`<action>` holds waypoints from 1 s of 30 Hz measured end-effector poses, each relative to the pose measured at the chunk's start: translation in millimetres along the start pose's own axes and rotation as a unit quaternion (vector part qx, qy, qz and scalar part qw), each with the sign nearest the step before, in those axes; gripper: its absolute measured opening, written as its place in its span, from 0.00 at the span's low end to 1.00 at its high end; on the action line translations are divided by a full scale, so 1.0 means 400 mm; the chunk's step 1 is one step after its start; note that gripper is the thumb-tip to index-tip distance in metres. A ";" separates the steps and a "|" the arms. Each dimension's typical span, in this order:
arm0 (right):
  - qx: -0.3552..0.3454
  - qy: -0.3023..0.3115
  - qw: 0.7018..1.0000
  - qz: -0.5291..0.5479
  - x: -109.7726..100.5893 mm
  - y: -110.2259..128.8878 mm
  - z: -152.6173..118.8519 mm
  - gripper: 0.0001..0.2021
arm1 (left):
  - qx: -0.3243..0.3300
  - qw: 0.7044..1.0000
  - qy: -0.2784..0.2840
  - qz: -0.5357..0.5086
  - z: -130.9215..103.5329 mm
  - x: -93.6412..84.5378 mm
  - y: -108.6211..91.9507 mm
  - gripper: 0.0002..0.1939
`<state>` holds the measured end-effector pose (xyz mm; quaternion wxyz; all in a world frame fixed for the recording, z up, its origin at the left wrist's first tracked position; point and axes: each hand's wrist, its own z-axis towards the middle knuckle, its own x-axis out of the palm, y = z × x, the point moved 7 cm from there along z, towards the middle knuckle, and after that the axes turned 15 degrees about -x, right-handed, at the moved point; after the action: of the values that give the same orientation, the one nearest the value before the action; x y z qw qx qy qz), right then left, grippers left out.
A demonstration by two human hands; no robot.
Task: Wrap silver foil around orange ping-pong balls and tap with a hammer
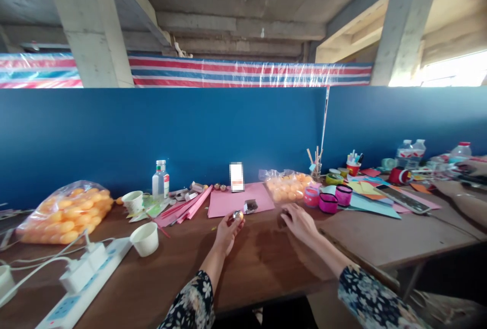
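Note:
My left hand (pixel 229 230) is closed around a small shiny metallic ball (pixel 238 215), which shows at the fingertips above the table. Just beyond it, a dark glossy wrapper piece (pixel 250 206) lies on a stack of pink paper (pixel 222 202). My right hand (pixel 299 221) rests low over the brown table, right of the pink paper, with its fingers curled down. A dark patch shows under those fingertips; whether it is an object or shadow I cannot tell. Behind the paper, two similar shiny balls (pixel 219 187) sit beside a white upright item (pixel 237 176) with a blurred top.
Bags of orange balls stand left (pixel 66 215) and behind my right hand (pixel 289 187). A paper cup (pixel 144 239) and a power strip (pixel 89 278) with cables lie left. Pink and black rolls (pixel 328 202), coloured paper and a phone (pixel 403 199) lie right, near another person's arm (pixel 462 202).

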<state>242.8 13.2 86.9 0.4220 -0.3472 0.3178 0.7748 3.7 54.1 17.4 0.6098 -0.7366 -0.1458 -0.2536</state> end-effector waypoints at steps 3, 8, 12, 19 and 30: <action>0.024 0.060 0.994 -0.087 -0.020 -0.059 -0.051 0.15 | 0.002 1.000 -0.008 0.010 0.001 -0.001 -0.001 0.19; 0.029 0.089 0.986 -0.136 -0.029 -0.117 -0.112 0.16 | -0.006 1.000 0.000 0.011 0.003 0.001 0.003 0.18; 0.041 0.102 0.984 -0.139 -0.022 -0.140 -0.146 0.15 | -0.006 1.000 0.007 0.005 0.001 0.003 0.002 0.18; 0.030 0.101 0.982 -0.158 -0.015 -0.139 -0.159 0.15 | -0.004 1.000 0.002 0.008 -0.002 0.003 0.000 0.18; 0.069 0.149 0.975 -0.151 0.001 -0.163 -0.142 0.13 | 0.000 1.000 0.003 0.014 0.001 0.000 0.002 0.18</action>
<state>314.8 -2.4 41.9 0.5051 -0.4725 0.3735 0.6181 4.2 54.1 16.7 0.6134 -0.7382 -0.1337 -0.2469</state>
